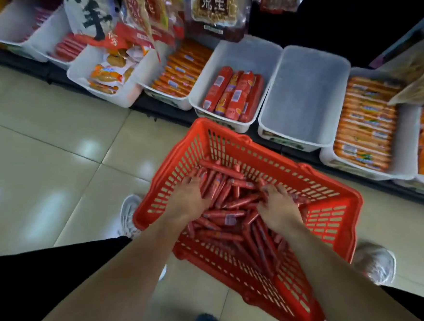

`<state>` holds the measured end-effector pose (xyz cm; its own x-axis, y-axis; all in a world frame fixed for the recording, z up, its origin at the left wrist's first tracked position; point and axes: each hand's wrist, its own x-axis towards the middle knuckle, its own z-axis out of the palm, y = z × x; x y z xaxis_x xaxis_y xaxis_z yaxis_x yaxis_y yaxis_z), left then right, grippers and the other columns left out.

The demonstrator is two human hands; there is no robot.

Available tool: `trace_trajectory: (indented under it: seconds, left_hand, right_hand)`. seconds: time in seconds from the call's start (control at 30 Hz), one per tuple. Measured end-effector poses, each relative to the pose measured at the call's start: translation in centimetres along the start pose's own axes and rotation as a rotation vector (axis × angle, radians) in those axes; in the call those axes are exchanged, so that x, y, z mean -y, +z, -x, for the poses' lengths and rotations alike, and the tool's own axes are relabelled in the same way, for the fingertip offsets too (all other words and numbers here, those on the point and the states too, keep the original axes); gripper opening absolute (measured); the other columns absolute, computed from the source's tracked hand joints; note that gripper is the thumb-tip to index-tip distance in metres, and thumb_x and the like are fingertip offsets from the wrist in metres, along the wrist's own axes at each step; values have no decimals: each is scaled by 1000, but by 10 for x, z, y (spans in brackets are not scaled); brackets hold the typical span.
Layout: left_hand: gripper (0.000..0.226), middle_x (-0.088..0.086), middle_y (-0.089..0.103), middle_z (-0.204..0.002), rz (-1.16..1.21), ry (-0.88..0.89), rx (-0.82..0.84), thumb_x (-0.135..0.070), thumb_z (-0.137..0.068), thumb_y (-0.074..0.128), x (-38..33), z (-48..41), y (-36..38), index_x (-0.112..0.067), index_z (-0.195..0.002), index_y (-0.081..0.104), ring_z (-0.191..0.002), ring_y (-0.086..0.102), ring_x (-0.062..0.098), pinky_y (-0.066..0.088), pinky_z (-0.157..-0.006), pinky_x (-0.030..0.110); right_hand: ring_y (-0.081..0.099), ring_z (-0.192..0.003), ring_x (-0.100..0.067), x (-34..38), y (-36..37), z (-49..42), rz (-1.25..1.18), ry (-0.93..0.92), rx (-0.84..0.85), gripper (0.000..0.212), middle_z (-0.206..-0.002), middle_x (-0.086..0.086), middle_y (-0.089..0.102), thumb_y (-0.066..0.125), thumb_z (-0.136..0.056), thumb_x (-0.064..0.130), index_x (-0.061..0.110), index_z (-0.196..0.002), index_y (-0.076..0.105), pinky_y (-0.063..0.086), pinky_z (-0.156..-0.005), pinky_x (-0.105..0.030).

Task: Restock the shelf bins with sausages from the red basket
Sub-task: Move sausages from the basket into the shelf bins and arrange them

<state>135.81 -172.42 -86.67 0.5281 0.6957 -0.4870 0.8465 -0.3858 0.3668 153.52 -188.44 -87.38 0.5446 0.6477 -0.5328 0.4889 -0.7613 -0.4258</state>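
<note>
A red plastic basket [328,208] stands on the floor in front of me, holding a heap of several thin red sausages [230,206]. Both hands are down inside it. My left hand [190,199] lies palm down on the left side of the heap, fingers curled into the sausages. My right hand [278,207] presses on the right side, fingers bent around some of them. Whether either hand has a firm grip is hidden by the fingers. Directly beyond the basket sits an empty white bin [303,96], and left of it a white bin [212,72] with thick red sausages [233,94].
A row of white bins lines the low shelf: orange sausage packs [366,126] at right, orange sticks [182,70] and snack packets [106,75] at left. Hanging snack bags [211,7] overhang the bins. Beige floor tiles [56,149] lie to the left. My white shoes [374,264] flank the basket.
</note>
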Motion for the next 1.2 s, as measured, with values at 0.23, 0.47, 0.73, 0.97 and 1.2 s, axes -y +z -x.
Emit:
trace_trajectory:
  seconds: [0.23,0.47,0.73,0.97,1.2]
  left_hand:
    - [96,15,29,-158,-142,-104,-3,-54,-76,70,14,-15,50,-14,-152,25,-144,30,36,27,-118,47]
    - [58,-1,41,-154,-79,-66,-176,-32,-89,60,21,-35,56,-31,-144,45,-138,44,22,24,-115,47]
    - [53,6,42,-145,39,-79,-257,-21,-85,68,10,-21,51,-25,-136,55,-133,35,32,36,-109,41]
    - [60,7,36,-146,327,-161,-129,-8,-84,69,23,-11,41,-22,-140,50,-133,44,26,40,-114,39]
    - [92,13,28,-155,63,-205,-11,-38,-82,76,21,-10,45,-19,-155,24,-144,26,36,26,-119,48]
  right_hand:
    - [14,-150,-29,-2,44,-38,179,-78,81,86,-166,-5,7,58,-92,37,16,-159,8,28,-117,-45]
    - [21,-148,-27,1,68,-69,249,-155,178,89,-159,-17,30,32,-100,56,2,-155,-13,-1,-124,-44]
    - [20,-145,-43,-15,83,-58,195,-40,184,88,-162,-20,9,54,-95,53,9,-157,9,23,-118,-48]
    - [40,-137,-32,-14,80,-37,131,-128,224,76,-156,-9,27,73,-82,37,19,-148,40,39,-108,-39]
    - [54,-122,-26,-24,70,-29,-25,-111,176,36,-130,-3,53,68,-85,31,21,-119,62,43,-100,-35]
